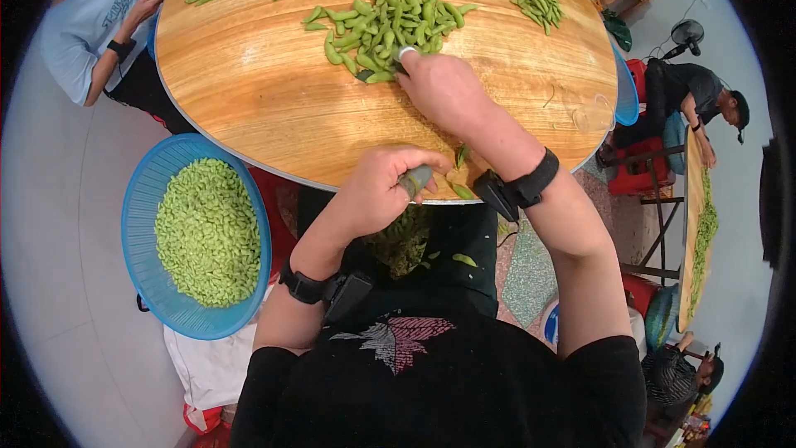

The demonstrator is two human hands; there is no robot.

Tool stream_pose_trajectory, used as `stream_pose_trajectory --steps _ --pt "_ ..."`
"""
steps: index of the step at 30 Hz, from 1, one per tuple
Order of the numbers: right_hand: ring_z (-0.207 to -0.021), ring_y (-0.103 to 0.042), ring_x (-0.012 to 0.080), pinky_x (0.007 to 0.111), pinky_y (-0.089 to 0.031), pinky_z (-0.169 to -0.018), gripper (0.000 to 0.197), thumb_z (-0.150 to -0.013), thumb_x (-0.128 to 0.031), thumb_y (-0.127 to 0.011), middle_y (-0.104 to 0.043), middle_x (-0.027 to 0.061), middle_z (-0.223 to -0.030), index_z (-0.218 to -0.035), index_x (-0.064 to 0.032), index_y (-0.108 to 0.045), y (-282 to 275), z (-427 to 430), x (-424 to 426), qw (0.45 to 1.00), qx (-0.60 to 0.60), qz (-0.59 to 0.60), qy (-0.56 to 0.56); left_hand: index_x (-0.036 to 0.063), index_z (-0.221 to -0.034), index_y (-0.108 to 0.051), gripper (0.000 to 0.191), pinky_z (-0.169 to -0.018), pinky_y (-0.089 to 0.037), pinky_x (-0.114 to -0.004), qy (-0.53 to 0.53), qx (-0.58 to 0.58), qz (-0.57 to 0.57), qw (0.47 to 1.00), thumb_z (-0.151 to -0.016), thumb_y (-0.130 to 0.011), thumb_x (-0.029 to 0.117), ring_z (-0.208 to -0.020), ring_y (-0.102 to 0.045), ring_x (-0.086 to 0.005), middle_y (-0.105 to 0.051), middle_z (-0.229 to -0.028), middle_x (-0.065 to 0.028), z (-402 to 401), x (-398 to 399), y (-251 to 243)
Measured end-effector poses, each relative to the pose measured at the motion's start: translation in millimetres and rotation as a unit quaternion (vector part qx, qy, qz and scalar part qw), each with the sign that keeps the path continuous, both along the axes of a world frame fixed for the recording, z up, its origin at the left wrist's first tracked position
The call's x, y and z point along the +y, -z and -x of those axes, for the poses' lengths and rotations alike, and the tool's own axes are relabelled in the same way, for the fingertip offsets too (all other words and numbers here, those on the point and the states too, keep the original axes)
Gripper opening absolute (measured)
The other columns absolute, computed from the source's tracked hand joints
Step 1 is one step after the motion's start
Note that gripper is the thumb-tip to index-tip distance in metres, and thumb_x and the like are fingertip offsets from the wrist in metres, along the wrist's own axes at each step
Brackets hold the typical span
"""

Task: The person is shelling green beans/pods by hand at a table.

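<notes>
A heap of green soybean pods lies on the round wooden tabletop before me. My right hand reaches to the near side of this heap, its fingertips among the pods. Something white covers one of its fingertips; whether it grips a pod is hidden. My left hand is curled just above the table's near edge. A grey-green piece, perhaps a finger cover, shows at its fingers; I cannot tell whether beans are inside. Loose pods lie beside it at the edge.
A blue plastic basket of shelled beans stands left of me. More pods lie across the table's far side. A clear plastic cup sits at the right edge. People sit around this table and another table at right.
</notes>
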State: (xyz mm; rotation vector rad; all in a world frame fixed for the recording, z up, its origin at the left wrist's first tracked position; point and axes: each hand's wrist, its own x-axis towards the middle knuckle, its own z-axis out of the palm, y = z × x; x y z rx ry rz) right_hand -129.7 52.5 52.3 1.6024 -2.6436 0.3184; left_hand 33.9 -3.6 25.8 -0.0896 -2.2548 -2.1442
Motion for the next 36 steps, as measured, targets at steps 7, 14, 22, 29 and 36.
stream_pose_trajectory --steps 7,14,22,29,36 --pt "-0.065 -0.058 0.0401 0.046 -0.046 -0.058 0.022 -0.081 -0.019 -0.059 -0.058 0.0235 -0.067 -0.081 0.0022 -0.053 2.9 3.1 39.9 0.998 -0.030 0.051 0.017 0.0018 -0.105 -0.060 0.019 -0.064 -0.044 -0.022 -0.150 0.036 0.001 0.988 -0.088 -0.051 0.006 -0.074 -0.054 -0.0072 -0.061 -0.086 -0.0027 -2.4 3.7 9.9" --pt "-0.068 -0.059 0.0407 0.047 -0.046 -0.061 0.024 -0.079 -0.022 -0.060 -0.058 0.0244 -0.069 -0.082 0.0017 -0.054 -2.4 -9.1 78.9 0.977 -0.162 0.102 0.098 0.0013 -0.113 -0.054 0.027 -0.066 -0.041 -0.022 -0.255 0.028 -0.127 0.958 -0.086 -0.055 0.002 -0.074 -0.051 -0.0072 -0.059 -0.087 -0.0015 6.8 4.0 8.3" --pt "-0.070 -0.060 0.0398 0.048 -0.048 -0.062 0.019 -0.082 -0.020 -0.058 -0.060 0.0213 -0.069 -0.084 -0.0011 -0.054 6.8 -18.1 60.3 0.992 -0.072 0.080 0.061 0.0018 -0.110 -0.055 0.024 -0.067 -0.041 -0.020 -0.294 0.066 -0.201 0.932 -0.087 -0.053 0.002 -0.077 -0.048 -0.0053 -0.056 -0.093 -0.0006 12.4 14.4 11.0" --pt "-0.051 -0.055 0.0294 0.036 -0.042 -0.045 0.020 -0.085 -0.018 -0.060 -0.057 0.0180 -0.060 -0.087 0.0011 -0.055 23.2 -14.3 85.6 0.976 -0.074 0.205 0.015 0.0013 -0.113 -0.055 0.029 -0.066 -0.040 -0.019 -0.283 0.060 -0.199 0.936 -0.085 -0.054 0.000 -0.075 -0.048 -0.0054 -0.056 -0.090 0.0000 17.6 26.4 9.8" --pt "-0.049 -0.032 0.0027 0.019 -0.024 -0.043 0.017 -0.095 -0.018 -0.048 -0.042 -0.0051 -0.062 -0.082 -0.0073 -0.051 -2.5 -37.0 110.2 0.576 -0.789 0.210 0.036 0.0016 -0.113 -0.056 0.030 -0.058 -0.038 -0.017 -0.074 0.011 -0.474 0.877 -0.084 -0.053 -0.005 -0.067 -0.048 -0.0057 -0.060 -0.092 -0.0029 20.7 20.7 8.6"
